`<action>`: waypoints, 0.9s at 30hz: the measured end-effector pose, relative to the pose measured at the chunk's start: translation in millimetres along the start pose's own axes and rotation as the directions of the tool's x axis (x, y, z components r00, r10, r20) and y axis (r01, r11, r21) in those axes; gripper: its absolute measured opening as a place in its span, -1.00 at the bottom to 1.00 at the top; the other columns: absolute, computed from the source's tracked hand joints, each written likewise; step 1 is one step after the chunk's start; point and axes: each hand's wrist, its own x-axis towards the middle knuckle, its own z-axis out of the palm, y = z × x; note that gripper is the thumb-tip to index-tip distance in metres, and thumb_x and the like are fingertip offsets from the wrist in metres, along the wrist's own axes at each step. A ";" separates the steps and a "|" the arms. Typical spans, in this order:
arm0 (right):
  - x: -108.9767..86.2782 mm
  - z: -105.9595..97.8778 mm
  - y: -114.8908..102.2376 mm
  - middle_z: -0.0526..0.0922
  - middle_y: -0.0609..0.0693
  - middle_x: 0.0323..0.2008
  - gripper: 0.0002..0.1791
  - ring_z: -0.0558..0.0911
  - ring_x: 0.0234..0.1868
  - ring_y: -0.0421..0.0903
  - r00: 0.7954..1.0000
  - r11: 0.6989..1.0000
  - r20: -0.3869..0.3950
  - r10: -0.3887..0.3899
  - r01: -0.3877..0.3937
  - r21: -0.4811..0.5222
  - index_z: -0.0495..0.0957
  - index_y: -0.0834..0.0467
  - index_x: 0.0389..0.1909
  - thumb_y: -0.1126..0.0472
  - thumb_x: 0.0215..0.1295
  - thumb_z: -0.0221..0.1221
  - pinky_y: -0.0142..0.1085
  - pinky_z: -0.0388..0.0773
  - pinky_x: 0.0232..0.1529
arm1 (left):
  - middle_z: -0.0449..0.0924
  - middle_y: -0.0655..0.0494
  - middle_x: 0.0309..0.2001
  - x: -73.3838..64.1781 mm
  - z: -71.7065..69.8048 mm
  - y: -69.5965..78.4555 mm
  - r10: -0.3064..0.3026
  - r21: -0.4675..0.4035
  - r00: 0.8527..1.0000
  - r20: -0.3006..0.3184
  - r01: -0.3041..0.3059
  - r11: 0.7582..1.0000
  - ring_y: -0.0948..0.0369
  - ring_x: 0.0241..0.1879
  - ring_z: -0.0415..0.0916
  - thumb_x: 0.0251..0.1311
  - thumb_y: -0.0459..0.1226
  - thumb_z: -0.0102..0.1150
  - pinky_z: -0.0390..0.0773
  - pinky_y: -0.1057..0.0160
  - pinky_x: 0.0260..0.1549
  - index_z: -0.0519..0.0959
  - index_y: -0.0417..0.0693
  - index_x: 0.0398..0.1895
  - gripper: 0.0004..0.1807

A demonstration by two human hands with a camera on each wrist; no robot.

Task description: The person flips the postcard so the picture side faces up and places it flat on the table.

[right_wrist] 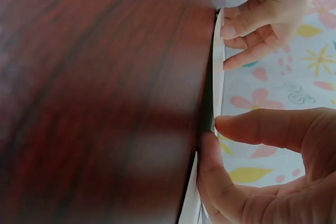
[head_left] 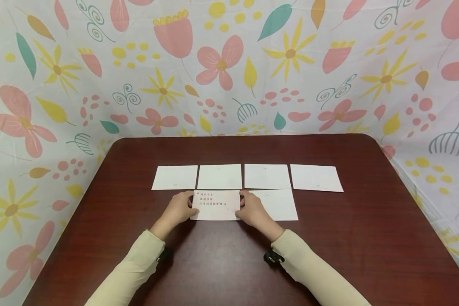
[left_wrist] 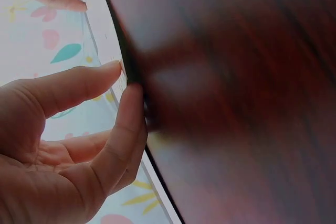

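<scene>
A white card (head_left: 216, 211) printed with a few lines of brown writing lies between both hands, close over the table in front of the row of cards. My left hand (head_left: 180, 208) pinches its left edge, thumb on the printed face and fingers at the edge. At the opposite edge, my right hand (head_left: 254, 209) pinches the card in the same way. Seen from the left wrist, the card (left_wrist: 105, 30) appears nearly edge-on with a dark gap beneath it. Another white card (head_left: 281, 206) lies flat beside the right hand, partly covered by it.
Behind the hands, several white cards (head_left: 267, 176) lie in a row across the dark reddish-brown table (head_left: 214, 267). A white cloth (head_left: 229, 102) with flowers and leaves hangs along the table's back and sides. Dark wrist straps (head_left: 274, 257) show at the sleeves.
</scene>
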 end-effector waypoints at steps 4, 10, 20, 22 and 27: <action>0.1 0.2 -0.8 0.50 0.15 -0.37 -0.30 0.46 -0.40 -0.03 1.000 1.000 -0.003 -0.008 0.008 -0.026 0.33 0.55 0.17 0.46 -0.07 0.31 -0.24 0.48 -0.34 | 0.48 0.01 -0.52 0.6 0.2 0.0 0.010 0.013 1.000 -0.007 -0.010 1.000 0.15 -0.51 0.41 -0.03 -0.41 0.39 0.43 0.28 -0.50 0.47 -0.41 0.15 -0.40; 0.1 1.6 -1.8 0.51 0.20 -0.34 -0.30 0.49 -0.36 0.01 1.000 0.998 0.003 0.001 -0.001 -0.068 0.33 0.56 0.16 0.44 -0.07 0.31 -0.21 0.52 -0.33 | 0.49 0.03 -0.57 1.1 1.8 1.1 0.006 0.029 1.000 0.011 -0.006 1.000 0.17 -0.56 0.42 -0.03 -0.42 0.38 0.43 0.30 -0.56 0.46 -0.42 0.15 -0.39; -2.0 2.4 -6.2 0.50 0.27 -0.29 -0.30 0.51 -0.34 0.04 1.000 0.994 0.015 0.012 -0.011 -0.107 0.32 0.60 0.16 0.45 -0.07 0.28 -0.15 0.56 -0.32 | 0.46 0.04 -0.59 2.0 5.0 4.8 0.004 0.051 1.000 0.012 -0.004 0.999 0.20 -0.58 0.41 -0.03 -0.44 0.36 0.41 0.32 -0.59 0.44 -0.44 0.17 -0.38; -2.8 1.8 -6.9 0.50 0.30 -0.25 -0.30 0.51 -0.33 0.06 1.000 0.994 0.022 0.011 -0.009 -0.106 0.32 0.60 0.16 0.44 -0.06 0.28 -0.14 0.56 -0.29 | 0.46 0.04 -0.59 1.8 5.3 5.0 -0.003 0.051 1.000 0.011 0.002 0.999 0.20 -0.58 0.40 -0.03 -0.44 0.36 0.40 0.33 -0.59 0.44 -0.44 0.17 -0.38; -4.9 -0.8 -6.1 0.53 0.35 -0.13 -0.41 0.54 -0.25 0.09 1.000 0.997 0.012 -0.015 0.016 -0.078 0.41 0.58 0.06 0.42 -0.02 0.31 -0.14 0.56 -0.23 | 0.44 0.04 -0.58 -0.4 3.3 7.5 -0.031 0.040 1.000 -0.001 0.031 0.999 0.20 -0.58 0.38 -0.03 -0.43 0.34 0.39 0.33 -0.59 0.40 -0.46 0.17 -0.37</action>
